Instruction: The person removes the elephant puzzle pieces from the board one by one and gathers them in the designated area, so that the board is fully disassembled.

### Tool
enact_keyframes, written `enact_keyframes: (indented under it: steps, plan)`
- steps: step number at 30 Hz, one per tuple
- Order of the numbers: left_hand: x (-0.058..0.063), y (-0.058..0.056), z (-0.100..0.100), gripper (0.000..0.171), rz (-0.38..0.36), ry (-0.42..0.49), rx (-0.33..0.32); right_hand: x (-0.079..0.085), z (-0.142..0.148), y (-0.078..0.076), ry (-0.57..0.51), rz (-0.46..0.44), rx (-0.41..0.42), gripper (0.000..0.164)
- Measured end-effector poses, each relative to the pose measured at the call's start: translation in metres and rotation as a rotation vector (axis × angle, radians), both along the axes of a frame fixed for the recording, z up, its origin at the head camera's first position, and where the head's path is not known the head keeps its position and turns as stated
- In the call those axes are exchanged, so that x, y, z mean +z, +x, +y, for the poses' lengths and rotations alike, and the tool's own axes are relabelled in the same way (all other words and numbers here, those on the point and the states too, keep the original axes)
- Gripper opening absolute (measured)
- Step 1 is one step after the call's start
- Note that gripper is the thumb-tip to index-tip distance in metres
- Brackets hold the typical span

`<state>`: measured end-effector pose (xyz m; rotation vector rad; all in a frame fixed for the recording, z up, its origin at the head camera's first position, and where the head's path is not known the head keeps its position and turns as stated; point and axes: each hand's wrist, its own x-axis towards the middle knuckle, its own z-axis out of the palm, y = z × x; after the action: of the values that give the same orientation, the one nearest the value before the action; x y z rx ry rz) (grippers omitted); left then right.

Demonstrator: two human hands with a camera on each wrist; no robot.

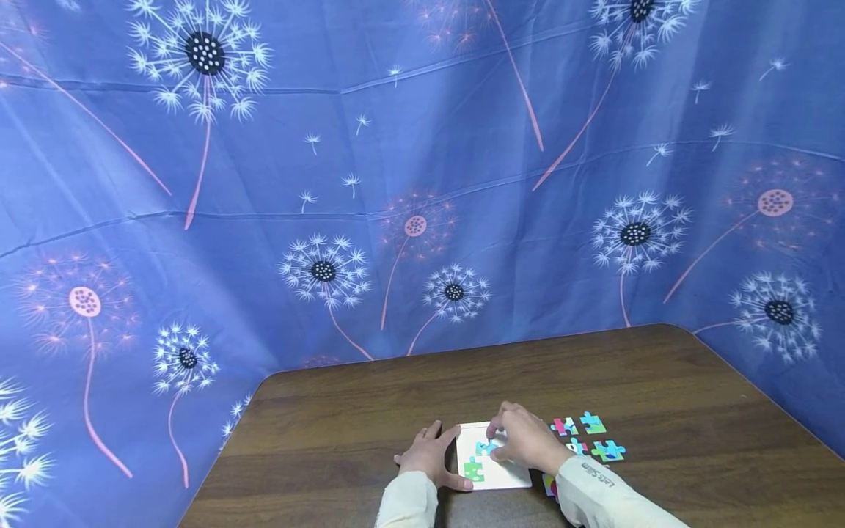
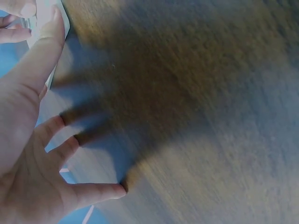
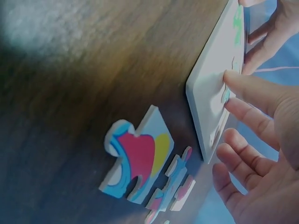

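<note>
A white puzzle tray (image 1: 505, 477) lies flat on the table. In its near left corner sits a green jigsaw piece (image 1: 473, 471). My right hand (image 1: 524, 438) is over the tray and pinches a light-blue jigsaw piece (image 1: 485, 448) between thumb and forefinger, just beyond the green one. In the right wrist view, the pinched piece is mostly hidden by the fingertips (image 3: 231, 77). My left hand (image 1: 425, 456) rests at the tray's left side with its fingers spread. The left thumb (image 2: 51, 35) lies along the near left corner of the tray.
Right of the tray lie several loose jigsaw pieces, among them a green and blue one (image 1: 609, 450) and a red one (image 1: 564, 426). A pink, yellow and blue piece (image 3: 140, 156) is partly covered by the right sleeve in the head view. A blue dandelion-print cloth (image 1: 396, 147) hangs behind the wooden table (image 1: 330, 440).
</note>
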<state>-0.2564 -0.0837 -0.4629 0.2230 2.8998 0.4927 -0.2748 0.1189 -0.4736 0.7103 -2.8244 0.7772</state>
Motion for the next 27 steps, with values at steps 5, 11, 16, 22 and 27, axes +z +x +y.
enact_keyframes:
  steps: [5, 11, 16, 22, 27]
  plan:
    - [0.002, 0.002, 0.002, 0.087, 0.004, -0.001, 0.003, -0.001, 0.004, 0.0, -0.022, 0.011, 0.015, 0.024]
    - [0.004, 0.004, 0.004, 0.086, 0.004, -0.009, 0.016, -0.001, 0.009, 0.0, -0.049, -0.002, 0.022, 0.025]
    - [0.004, 0.004, 0.006, 0.088, -0.009, -0.032, 0.036, 0.001, 0.012, 0.001, -0.045, -0.001, 0.04, 0.028]
    - [0.003, 0.003, 0.007, 0.088, -0.008, -0.034, 0.038, 0.006, 0.019, 0.005, -0.064, -0.039, 0.032, 0.026]
    - [0.002, 0.004, 0.008, 0.088, 0.003, -0.03, 0.034, 0.008, 0.026, 0.009, -0.064, -0.073, 0.013, 0.023]
